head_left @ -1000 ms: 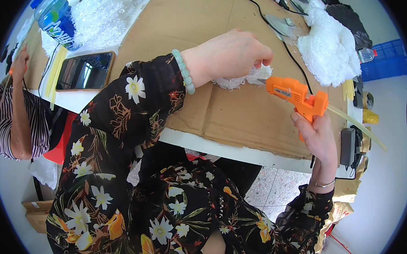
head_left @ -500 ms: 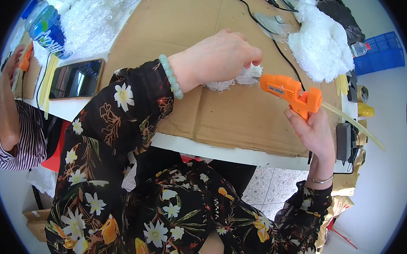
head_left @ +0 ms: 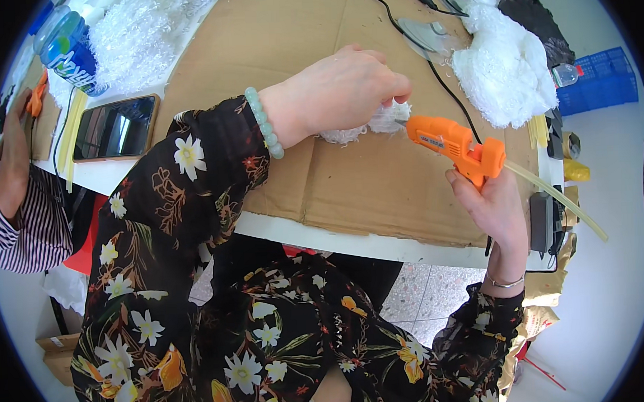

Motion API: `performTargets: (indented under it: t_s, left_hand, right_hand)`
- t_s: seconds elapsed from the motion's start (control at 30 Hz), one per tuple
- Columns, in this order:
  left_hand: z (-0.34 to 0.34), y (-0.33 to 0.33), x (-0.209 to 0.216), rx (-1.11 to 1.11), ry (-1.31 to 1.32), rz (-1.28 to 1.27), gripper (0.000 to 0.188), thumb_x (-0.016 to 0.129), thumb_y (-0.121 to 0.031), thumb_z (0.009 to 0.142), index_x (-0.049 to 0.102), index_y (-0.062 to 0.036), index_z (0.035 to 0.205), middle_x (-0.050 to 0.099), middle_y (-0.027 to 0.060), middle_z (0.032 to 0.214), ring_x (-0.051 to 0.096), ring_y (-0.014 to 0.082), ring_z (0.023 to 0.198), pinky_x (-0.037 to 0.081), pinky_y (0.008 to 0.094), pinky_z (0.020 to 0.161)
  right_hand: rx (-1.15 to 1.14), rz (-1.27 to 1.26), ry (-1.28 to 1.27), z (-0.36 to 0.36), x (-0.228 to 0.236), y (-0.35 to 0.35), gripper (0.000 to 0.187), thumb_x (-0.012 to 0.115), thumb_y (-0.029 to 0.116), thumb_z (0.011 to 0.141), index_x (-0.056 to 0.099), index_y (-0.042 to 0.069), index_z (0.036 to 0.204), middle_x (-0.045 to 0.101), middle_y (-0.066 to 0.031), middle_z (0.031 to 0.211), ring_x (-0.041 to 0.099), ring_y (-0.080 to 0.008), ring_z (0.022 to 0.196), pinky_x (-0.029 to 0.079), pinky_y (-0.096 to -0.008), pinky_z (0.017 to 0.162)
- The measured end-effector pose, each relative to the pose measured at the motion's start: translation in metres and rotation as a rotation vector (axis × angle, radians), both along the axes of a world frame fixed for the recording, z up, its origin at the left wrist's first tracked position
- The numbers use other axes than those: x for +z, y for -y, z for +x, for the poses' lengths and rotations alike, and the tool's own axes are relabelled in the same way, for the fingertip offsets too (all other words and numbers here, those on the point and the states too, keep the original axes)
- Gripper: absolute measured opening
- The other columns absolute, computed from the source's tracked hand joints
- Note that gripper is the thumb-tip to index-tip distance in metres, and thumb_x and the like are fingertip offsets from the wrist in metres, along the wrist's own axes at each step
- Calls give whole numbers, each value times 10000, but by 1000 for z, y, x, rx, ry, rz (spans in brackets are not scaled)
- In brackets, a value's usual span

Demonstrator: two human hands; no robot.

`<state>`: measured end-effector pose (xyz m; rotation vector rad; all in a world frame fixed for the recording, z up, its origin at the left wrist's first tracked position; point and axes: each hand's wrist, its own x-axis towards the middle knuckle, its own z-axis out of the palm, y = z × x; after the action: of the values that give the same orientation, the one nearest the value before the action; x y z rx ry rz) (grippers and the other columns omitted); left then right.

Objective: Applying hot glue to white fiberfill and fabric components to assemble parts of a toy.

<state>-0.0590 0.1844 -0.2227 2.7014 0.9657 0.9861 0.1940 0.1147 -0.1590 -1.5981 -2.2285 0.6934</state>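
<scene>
My right hand (head_left: 491, 204) is wrapped round the grip of an orange hot glue gun (head_left: 445, 142), and a long pale glue stick (head_left: 559, 199) sticks out of its back end. The gun's nozzle points left and touches, or nearly touches, a small white fluffy piece (head_left: 390, 117) over the cardboard (head_left: 365, 192). Above that piece my left hand (head_left: 342, 89) is bent with its fingers closed. Its fingertips are turned away and partly hidden, but they appear to pinch the fluffy piece. More white fluff shows beneath the left hand.
White fluffy piles (head_left: 507, 74) lie at the right and far left. A phone (head_left: 114, 127), a blue jar (head_left: 71, 54) and glue sticks (head_left: 71, 140) are at the left. A black cable (head_left: 442, 77) crosses the cardboard. Beyond stands a blue crate (head_left: 600, 81). A co-worker's arm (head_left: 15, 157) holds something orange.
The whole view has shifted very slightly. My hands and the glue gun keep nearly the same pose at the white fluffy piece. The co-worker's hand at far left has moved a little.
</scene>
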Motion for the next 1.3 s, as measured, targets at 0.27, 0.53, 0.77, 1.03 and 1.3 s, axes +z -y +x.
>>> performTargets:
  t_s: [0.27, 0.53, 0.77, 1.03, 1.3]
  left_hand:
    - [-8, 2, 6, 24, -4, -7, 171, 537, -9, 733, 623, -88, 858, 631, 19, 733, 587, 230, 787, 456, 362, 754]
    - [9, -2, 2, 4, -46, -10, 161, 544, -13, 739, 626, -89, 854, 630, 26, 728, 588, 235, 784, 458, 366, 754]
    - [-1, 0, 8, 11, -23, -20, 156, 540, -15, 740, 627, -84, 850, 624, 34, 718, 586, 243, 778, 457, 368, 748]
    - [-8, 4, 5, 27, -15, -15, 144, 526, -16, 742, 620, -80, 830, 616, 51, 706, 583, 257, 771, 459, 379, 734]
    - [0, 1, 3, -8, -26, 13, 147, 529, -12, 735, 620, -77, 830, 621, 46, 728, 589, 255, 783, 462, 380, 735]
  right_hand:
    - [-1, 23, -7, -6, 2, -2, 222, 621, 119, 800, 567, -13, 971, 501, -20, 661, 454, -98, 597, 393, -264, 550]
    - [-50, -20, -50, 9, 0, 4, 180, 614, 104, 806, 552, -2, 938, 509, -10, 678, 453, -85, 620, 392, -259, 562]
    - [2, 37, -52, -3, 0, -2, 186, 614, 104, 809, 543, -7, 940, 500, -2, 676, 451, -80, 618, 388, -252, 561]
    - [33, -14, -53, -6, -5, 0, 203, 608, 101, 812, 540, 1, 974, 498, -2, 690, 451, -80, 619, 391, -253, 567]
    - [46, -42, -38, -1, -7, 4, 207, 608, 103, 808, 542, 2, 975, 488, 4, 678, 441, -76, 610, 381, -249, 558]
